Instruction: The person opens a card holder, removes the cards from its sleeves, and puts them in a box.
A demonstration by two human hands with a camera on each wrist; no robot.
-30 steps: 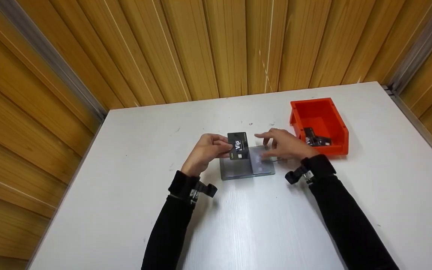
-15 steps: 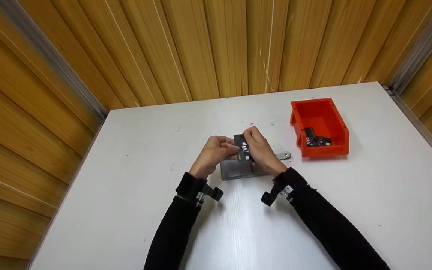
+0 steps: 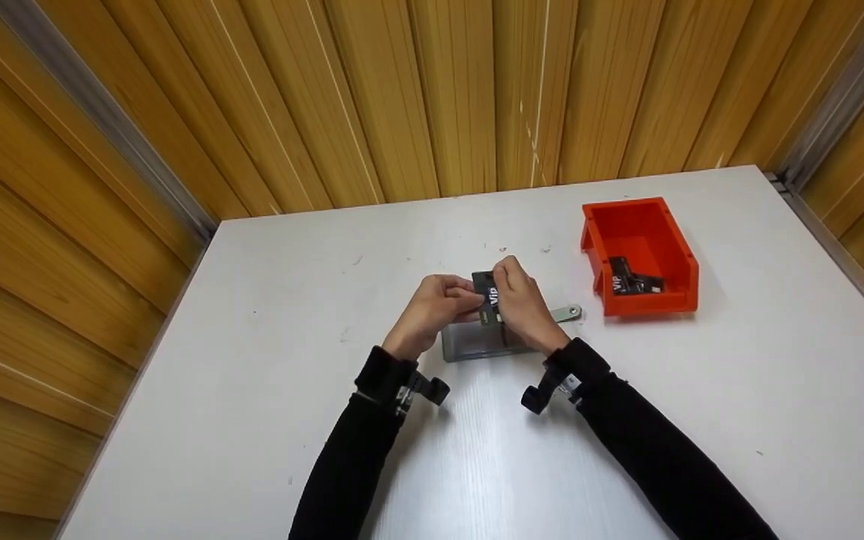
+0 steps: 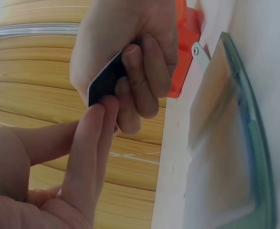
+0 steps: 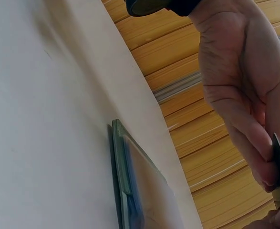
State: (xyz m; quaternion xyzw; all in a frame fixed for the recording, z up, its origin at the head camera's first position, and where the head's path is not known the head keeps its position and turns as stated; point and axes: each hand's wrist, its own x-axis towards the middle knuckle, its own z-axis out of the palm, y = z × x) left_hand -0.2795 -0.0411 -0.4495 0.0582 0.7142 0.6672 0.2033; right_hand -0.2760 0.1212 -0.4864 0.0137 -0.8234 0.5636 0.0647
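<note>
A black card point(image 3: 484, 283) printed "Vip" is held up between the two hands. My left hand point(image 3: 432, 306) pinches its left edge with thumb and fingers. My right hand point(image 3: 525, 306) grips the right side of the same card, its fingers curled behind it in the left wrist view, where the card point(image 4: 102, 82) appears nearly edge-on. Beneath the hands lies a green-edged card holder point(image 3: 469, 346) with clear sleeves, partly covered by the right hand. Its strap point(image 3: 568, 312) with a snap sticks out to the right. From the left wrist, the sleeves point(image 4: 223, 148) look cloudy and see-through.
An open red bin point(image 3: 649, 303) stands to the right of the holder, with several black cards point(image 3: 631, 279) inside near its front. The white table point(image 3: 289, 322) meets a wood-patterned wall point(image 3: 402, 97) at the back.
My right hand has come left from above the holder's right side and taken hold of the card. The card and my left hand have shifted slightly right, and the strap has come into view.
</note>
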